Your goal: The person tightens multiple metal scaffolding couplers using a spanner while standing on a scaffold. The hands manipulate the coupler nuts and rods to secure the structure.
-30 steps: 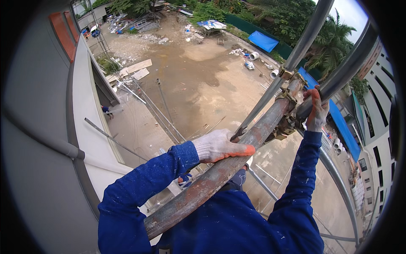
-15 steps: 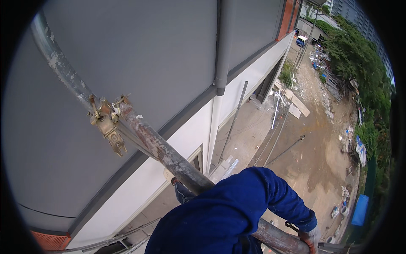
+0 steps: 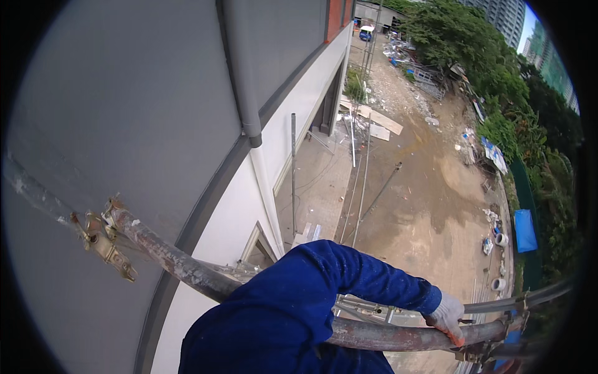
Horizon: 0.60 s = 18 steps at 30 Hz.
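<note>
The left hand point(image 3: 446, 316) curls over the rusty pipe point(image 3: 389, 335), seemingly gripping it.

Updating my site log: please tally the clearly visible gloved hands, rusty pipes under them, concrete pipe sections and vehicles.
Gloved left hand: 1
Rusty scaffold pipe under it: 1
Concrete pipe sections: 2
Blue-and-white vehicle: 1
Total: 5

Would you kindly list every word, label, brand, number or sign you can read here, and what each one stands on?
There are none that can be read in this view.
The rusty pipe, brass-coloured clamp, left hand's glove and blue sleeve show no legible marks.
Any lettering on the distant vehicle or tall building is too small to tell.
</note>
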Each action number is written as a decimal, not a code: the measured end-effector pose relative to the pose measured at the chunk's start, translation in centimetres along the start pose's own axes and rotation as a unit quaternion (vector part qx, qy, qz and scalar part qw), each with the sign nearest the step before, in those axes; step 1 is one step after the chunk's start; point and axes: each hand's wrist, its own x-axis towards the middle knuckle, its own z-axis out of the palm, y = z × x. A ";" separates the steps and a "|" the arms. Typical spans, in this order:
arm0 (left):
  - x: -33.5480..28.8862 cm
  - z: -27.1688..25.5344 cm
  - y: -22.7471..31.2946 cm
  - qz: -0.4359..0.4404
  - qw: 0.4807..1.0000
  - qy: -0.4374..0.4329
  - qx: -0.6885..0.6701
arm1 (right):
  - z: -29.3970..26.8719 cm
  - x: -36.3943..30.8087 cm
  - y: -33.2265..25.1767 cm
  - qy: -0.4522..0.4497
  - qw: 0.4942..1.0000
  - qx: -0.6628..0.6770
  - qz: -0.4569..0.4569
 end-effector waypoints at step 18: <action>1.2 -4.3 5.0 0.017 0.962 0.024 0.272 | 7.3 0.7 -9.5 -0.542 0.721 -0.309 -0.301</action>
